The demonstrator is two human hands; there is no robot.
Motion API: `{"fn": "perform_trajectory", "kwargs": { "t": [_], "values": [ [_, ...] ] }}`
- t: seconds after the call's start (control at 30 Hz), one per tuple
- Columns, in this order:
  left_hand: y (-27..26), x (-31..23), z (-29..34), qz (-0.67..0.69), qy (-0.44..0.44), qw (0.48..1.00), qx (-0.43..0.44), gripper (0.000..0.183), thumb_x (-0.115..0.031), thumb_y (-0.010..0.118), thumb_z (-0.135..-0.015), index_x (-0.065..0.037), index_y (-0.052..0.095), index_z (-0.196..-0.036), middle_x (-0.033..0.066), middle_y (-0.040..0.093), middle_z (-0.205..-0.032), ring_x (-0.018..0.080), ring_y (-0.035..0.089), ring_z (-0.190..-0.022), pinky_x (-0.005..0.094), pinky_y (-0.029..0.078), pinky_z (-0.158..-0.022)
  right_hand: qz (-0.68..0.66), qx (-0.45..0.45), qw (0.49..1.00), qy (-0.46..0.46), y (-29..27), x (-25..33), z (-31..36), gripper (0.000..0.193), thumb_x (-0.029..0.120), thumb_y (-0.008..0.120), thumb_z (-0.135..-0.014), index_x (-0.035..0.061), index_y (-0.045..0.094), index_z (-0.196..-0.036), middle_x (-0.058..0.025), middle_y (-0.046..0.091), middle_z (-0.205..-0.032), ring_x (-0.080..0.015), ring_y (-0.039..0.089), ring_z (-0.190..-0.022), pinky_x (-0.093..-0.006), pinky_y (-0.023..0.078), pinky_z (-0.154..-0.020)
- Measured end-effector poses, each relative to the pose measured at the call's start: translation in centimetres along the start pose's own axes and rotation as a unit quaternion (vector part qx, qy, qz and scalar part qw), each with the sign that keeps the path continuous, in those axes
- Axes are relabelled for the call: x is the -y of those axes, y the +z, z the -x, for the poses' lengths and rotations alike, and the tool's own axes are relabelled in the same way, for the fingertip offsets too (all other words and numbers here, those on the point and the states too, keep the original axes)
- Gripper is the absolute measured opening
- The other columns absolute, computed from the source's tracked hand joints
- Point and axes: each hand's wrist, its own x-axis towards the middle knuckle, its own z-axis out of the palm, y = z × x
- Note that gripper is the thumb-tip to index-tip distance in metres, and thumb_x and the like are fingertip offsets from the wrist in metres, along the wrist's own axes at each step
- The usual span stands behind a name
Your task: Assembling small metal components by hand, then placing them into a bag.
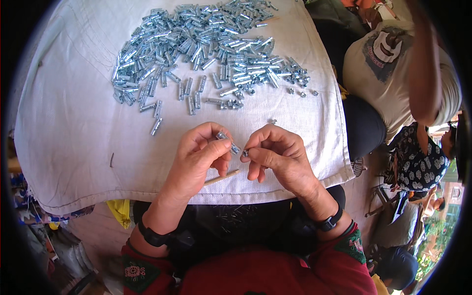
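Observation:
My left hand (200,150) is closed, pinching a slotted silver metal sleeve (228,142) between thumb and fingers; the sleeve slants down toward the other hand. Just to its right, my right hand (278,153) pinches a small silver metal nut (245,153), partly covered by the fingertips. The nut is close to the lower end of the sleeve; whether they touch I cannot tell. Under the hands a thin wooden stick (227,177) lies on the white cloth (73,123). Beyond the right fingers lies another small metal piece (272,121).
A wide heap of silver metal sleeves (191,39) covers the far part of the cloth. Several loose nuts (303,94) sit at its right edge. A dark twig (111,160) lies to the left. Other people (393,73) sit along the right side.

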Motion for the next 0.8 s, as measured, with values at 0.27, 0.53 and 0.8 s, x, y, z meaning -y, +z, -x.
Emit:
{"fn": "perform_trajectory", "kwargs": {
  "t": [0.27, 0.53, 0.8],
  "values": [
    [0.4, -0.1, 0.3, -0.003, -0.013, 1.000, 0.008, 0.013, -0.010, 0.054, -0.087, 0.001, 0.056, -0.093, 0.0055, 0.059, -0.069, 0.0095, 0.058, -0.057, 0.0221, 0.049, -0.050, -0.022, -0.010, 1.000, 0.015, 0.1, 0.0, 0.0, 0.008, 0.004, 0.056, -0.087, -0.0016, 0.055, -0.093, -0.0097, 0.062, -0.078, -0.0129, 0.062, -0.057, -0.0204, 0.046, -0.045],
    [1.0, 0.1, 1.2, -0.066, 0.042, 0.997, 0.008, 0.020, -0.013, 0.053, -0.091, 0.003, 0.058, -0.101, 0.0063, 0.060, -0.071, 0.0100, 0.060, -0.062, 0.0221, 0.051, -0.054, -0.052, -0.019, 0.998, 0.007, -0.2, -0.4, -0.1, 0.011, 0.007, 0.058, -0.088, -0.0020, 0.054, -0.093, -0.0091, 0.062, -0.075, -0.0107, 0.058, -0.052, -0.0199, 0.045, -0.044],
    [1.8, 0.4, 1.5, -0.097, 0.078, 0.992, -0.003, 0.022, -0.015, 0.053, -0.092, 0.003, 0.057, -0.105, 0.0066, 0.060, -0.072, 0.0097, 0.059, -0.062, 0.0215, 0.050, -0.054, -0.028, -0.039, 0.998, -0.037, 0.1, -0.6, 0.0, 0.011, 0.007, 0.059, -0.087, -0.0021, 0.053, -0.091, -0.0081, 0.061, -0.073, -0.0093, 0.056, -0.050, -0.0192, 0.044, -0.043]
  ]
}}
